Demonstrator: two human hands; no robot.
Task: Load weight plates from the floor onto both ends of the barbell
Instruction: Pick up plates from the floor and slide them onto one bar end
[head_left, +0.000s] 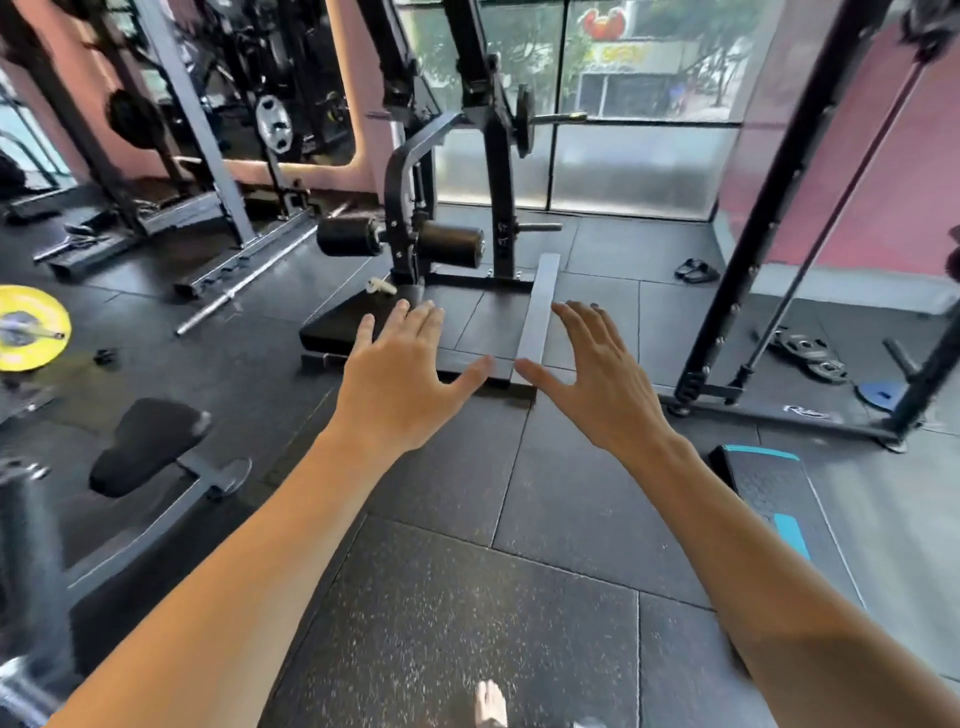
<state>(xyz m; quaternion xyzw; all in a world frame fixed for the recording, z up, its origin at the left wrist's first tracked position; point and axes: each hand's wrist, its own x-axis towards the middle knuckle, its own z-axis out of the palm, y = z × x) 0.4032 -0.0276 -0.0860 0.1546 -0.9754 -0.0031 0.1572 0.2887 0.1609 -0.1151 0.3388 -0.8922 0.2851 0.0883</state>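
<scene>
Both hands empty, palms down, raised in front at mid-frame. Left hand (402, 374): fingers spread wide, nothing held. Right hand (592, 374): fingers spread likewise, nothing held; thumb tips of the two hands near each other, not touching.

Task objects, placed relative to the fingers:
- Bare barbell (260, 275) lying on the rubber floor (467, 623), up and left of the left fingertips, well apart. No plates on the visible sleeve.
- Yellow plate (31, 327) at far left edge, well left of the left hand; blurred, apparently already on a bar end, cannot confirm.
- Dark weight plates (810, 356) stacked flat on the floor, right of the right fingertips, beyond the rack upright (769, 208).
- Blue plate (883, 395) just beside that stack, nearer the camera.

Judged step: reach not yet begun; task at its start. Advice for doing it well: turn toward one plate source, crouch rather than bend, tip a flat plate up on its edge, grip through the cut-out holes with both hands, carry close to the body, line the bore with the sleeve and slide fully home. Match loads on both ends. Bare foot (491, 704) visible below, so dropped plates are a hazard.

Writing: white logo on the rack base rail (805, 413), too blurred to read. Signage outside the window (623, 52), illegible.
</scene>
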